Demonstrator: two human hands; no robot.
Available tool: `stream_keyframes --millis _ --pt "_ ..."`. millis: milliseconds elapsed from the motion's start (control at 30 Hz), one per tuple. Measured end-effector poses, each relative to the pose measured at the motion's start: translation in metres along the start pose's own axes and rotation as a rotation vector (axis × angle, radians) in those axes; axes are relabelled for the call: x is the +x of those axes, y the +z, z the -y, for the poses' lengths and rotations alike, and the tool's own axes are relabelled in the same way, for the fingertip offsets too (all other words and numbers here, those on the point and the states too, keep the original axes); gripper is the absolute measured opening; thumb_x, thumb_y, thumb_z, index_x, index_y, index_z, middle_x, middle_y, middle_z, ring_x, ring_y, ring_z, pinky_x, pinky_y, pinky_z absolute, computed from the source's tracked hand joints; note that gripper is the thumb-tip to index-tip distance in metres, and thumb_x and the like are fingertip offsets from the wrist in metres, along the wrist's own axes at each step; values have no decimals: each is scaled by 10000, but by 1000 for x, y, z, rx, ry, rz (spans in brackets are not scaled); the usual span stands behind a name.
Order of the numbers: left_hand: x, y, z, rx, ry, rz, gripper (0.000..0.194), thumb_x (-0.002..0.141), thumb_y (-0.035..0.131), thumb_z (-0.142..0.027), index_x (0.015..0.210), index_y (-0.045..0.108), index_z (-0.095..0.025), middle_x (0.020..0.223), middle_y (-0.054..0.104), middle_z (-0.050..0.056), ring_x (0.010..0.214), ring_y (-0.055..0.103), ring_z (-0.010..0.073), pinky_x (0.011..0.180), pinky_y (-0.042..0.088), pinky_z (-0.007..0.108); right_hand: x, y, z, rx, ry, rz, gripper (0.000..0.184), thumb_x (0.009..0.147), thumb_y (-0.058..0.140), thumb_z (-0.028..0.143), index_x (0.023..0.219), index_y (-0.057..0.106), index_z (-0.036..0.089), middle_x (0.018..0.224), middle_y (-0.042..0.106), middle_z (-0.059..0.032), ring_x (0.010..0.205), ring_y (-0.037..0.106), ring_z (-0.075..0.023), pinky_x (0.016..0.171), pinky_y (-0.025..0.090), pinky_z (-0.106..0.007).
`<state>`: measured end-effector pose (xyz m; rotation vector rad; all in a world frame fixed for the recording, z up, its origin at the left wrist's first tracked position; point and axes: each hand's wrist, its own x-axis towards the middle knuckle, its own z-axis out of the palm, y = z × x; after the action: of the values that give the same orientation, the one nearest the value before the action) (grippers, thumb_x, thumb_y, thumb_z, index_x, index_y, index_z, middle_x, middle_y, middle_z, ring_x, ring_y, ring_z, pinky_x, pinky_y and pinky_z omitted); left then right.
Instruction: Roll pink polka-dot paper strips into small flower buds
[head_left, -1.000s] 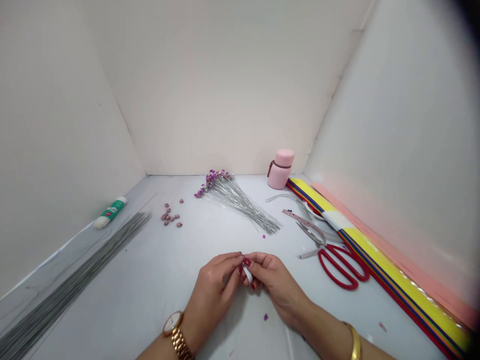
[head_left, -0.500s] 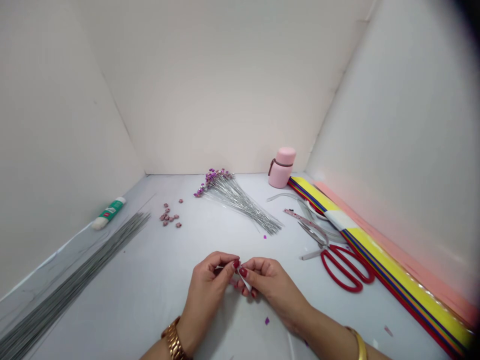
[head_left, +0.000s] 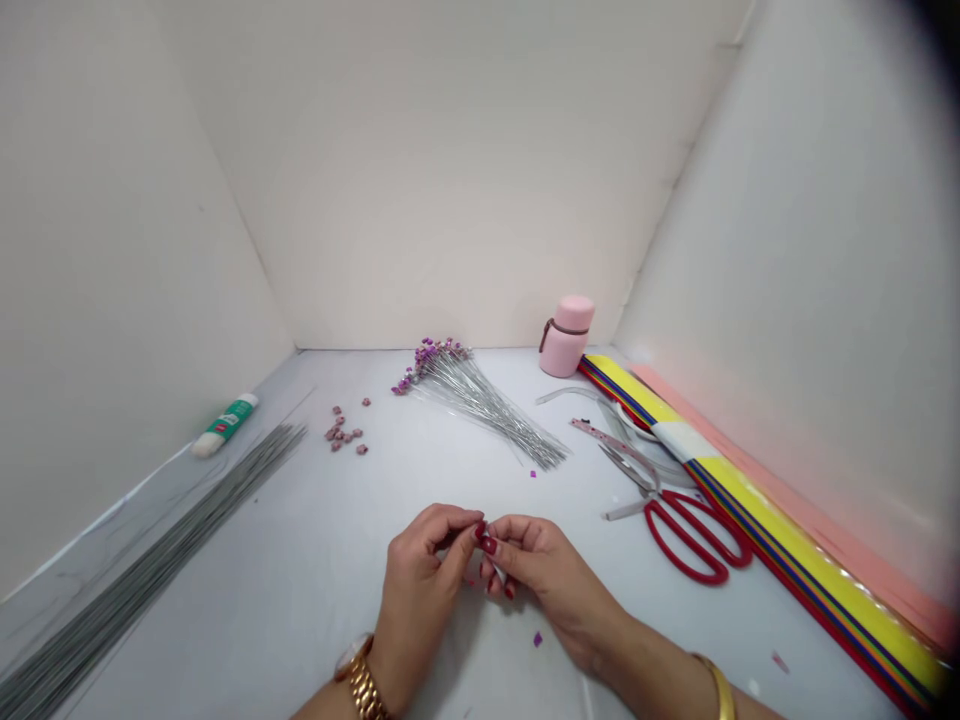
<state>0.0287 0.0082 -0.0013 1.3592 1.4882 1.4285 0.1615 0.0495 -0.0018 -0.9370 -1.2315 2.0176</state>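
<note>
My left hand [head_left: 429,562] and my right hand [head_left: 544,562] meet low in the middle, thumbs and forefingers pinched close together. Between them is a small white folded strip [head_left: 499,572], most likely paper; only a sliver shows below my right thumb, and my fingers hide most of it. Farther back and left lie several small pinkish folded stars [head_left: 337,433]. Beyond my hands rests a bundle of silvery wire stems [head_left: 491,405] with purple and pink stars at their far left ends.
Grey wires [head_left: 172,550] and a green glue stick [head_left: 226,425] lie at left. A pink flask [head_left: 566,337] stands at the back. To the right are red-handled scissors [head_left: 686,535], thin printed strips [head_left: 619,445] and long coloured paper strips [head_left: 739,490]. A purple scrap [head_left: 538,639] lies near me.
My left hand has shifted slightly left, and its thumb has come up against my right thumb at the strip. Less of the white strip shows. The camera view has shifted a little.
</note>
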Motion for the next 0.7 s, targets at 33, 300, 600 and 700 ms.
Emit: stream_keyframes --millis 33,300,600,700 --pt "0 -2 0 60 79 18 120 754 532 -156 767 651 -158 731 627 43 571 583 127 559 478 234 0 0 0 24 6 2 232 696 635 340 701 594 111 577 583 -9 474 472 -67 468 283 -187" --pt "0 -7 3 197 210 108 159 802 486 -146 845 638 -163 791 611 61 671 596 135 614 504 228 -4 2 6 83 -15 48 221 765 570 315 714 614 105 609 590 -24 506 488 -73 481 289 -183" --pt "0 -8 0 216 249 99 145 780 516 -136 799 658 -152 818 616 79 726 614 149 615 519 214 -1 0 4 112 -20 36 203 762 582 292 742 633 97 577 583 -18 497 486 -68 471 285 -174" --pt "2 -8 -2 193 224 133 155 779 518 -142 820 666 -159 838 611 78 749 614 152 661 511 230 -1 -1 3 122 -27 16 193 747 600 287 757 639 99 583 593 -22 499 496 -72 467 284 -174"
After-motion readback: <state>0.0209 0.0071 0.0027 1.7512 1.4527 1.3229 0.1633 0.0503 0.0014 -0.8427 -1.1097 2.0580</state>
